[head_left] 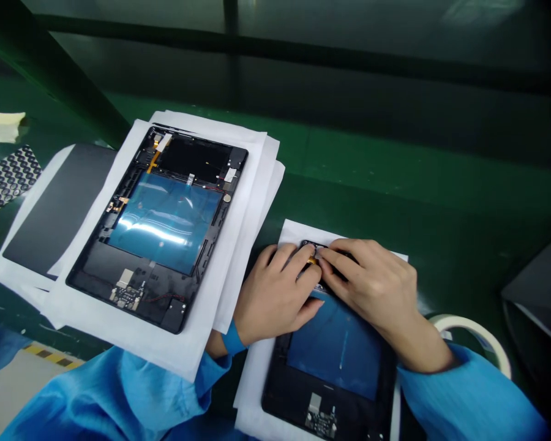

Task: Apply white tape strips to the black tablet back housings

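Note:
An opened tablet housing [330,392] with a blue film-covered panel [340,349] lies on white sheets in front of me. My left hand [275,294] rests over its upper left part, fingers apart and bent down. The left thumb stretches over the top of the blue panel. At the same upper end, my right hand [376,288] has its thumb and fingertips drawn together. A bit of orange flex cable [311,260] shows between the two hands. Whatever the right fingertips pinch is too small and covered to name. A small circuit board [321,422] sits at the housing's lower end.
Left of my hands, a second opened tablet housing [165,226] lies on stacked white sheets [252,184]. A dark grey panel [59,208] and a patterned sheet [9,180] are farther left. A tape roll [480,331] lies beside my right wrist. A green post [59,73] rises behind.

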`<state>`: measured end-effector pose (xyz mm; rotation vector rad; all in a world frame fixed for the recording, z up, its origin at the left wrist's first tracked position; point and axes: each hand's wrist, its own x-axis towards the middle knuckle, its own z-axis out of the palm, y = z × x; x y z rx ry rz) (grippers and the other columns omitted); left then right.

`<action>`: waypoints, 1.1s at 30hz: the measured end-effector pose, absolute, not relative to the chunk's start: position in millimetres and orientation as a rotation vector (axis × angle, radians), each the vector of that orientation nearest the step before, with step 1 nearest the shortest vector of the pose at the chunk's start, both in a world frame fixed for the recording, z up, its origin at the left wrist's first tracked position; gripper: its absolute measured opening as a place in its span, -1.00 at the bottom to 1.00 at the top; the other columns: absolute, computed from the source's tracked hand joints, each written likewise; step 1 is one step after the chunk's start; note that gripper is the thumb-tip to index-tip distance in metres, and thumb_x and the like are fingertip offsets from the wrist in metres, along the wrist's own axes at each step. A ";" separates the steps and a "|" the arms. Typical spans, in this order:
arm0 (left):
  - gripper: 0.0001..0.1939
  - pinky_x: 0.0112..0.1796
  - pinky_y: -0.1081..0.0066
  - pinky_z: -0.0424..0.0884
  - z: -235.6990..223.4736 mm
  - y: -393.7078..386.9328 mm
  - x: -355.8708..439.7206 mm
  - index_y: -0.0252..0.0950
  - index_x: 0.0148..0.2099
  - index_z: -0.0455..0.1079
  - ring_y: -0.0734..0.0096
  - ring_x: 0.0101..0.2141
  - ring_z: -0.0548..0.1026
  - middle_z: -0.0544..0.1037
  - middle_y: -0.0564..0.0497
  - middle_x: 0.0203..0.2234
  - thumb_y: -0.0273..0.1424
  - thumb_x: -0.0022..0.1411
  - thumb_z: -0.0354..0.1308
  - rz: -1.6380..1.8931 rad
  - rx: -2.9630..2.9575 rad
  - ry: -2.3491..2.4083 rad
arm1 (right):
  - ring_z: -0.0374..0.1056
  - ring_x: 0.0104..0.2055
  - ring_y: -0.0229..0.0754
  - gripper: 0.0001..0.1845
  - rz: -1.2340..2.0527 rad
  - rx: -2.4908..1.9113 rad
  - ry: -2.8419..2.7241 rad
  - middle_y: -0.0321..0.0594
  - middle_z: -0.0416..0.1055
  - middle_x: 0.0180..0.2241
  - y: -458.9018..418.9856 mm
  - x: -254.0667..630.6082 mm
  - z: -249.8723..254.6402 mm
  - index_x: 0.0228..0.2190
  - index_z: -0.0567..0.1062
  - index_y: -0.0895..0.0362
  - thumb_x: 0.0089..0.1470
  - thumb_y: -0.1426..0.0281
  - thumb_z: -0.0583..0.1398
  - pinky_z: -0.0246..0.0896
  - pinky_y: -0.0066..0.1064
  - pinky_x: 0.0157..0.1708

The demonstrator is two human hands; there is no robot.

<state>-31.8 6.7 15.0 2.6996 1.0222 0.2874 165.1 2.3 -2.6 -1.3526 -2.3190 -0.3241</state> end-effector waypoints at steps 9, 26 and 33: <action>-0.57 0.08 0.09 0.31 12.2 4.1 -31.9 -0.44 0.12 0.36 0.03 0.10 0.37 0.44 -0.20 0.16 -0.21 0.36 0.11 0.338 2.679 1.035 | 0.34 -0.28 -0.27 -0.90 -0.323 -1.331 -2.361 -0.25 0.55 -0.26 -0.2 161.7 -2.1 -0.34 0.57 0.15 0.19 0.43 0.23 0.19 -0.43 -0.31; -0.20 0.00 0.09 0.30 16.5 16.7 -22.5 -0.34 0.29 0.25 -0.03 0.15 0.31 0.41 -0.22 0.15 0.11 0.21 0.21 0.109 2.696 1.098 | 0.36 0.14 0.02 -0.78 -0.059 -1.330 -2.435 -0.10 0.48 0.07 -73.7 176.8 27.0 -0.12 0.57 0.14 0.21 0.45 0.18 0.31 -0.06 0.16; -0.35 0.01 -0.02 0.36 18.9 22.0 -18.1 -0.33 0.22 0.36 -0.14 0.09 0.39 0.45 -0.27 0.09 0.00 0.26 0.24 0.237 2.787 1.029 | 0.52 -0.33 0.01 -0.10 -0.590 -1.773 -1.838 -0.21 0.59 -0.29 -173.3 261.7 30.8 0.24 0.36 -0.20 -0.12 0.53 0.39 0.45 -0.16 -0.34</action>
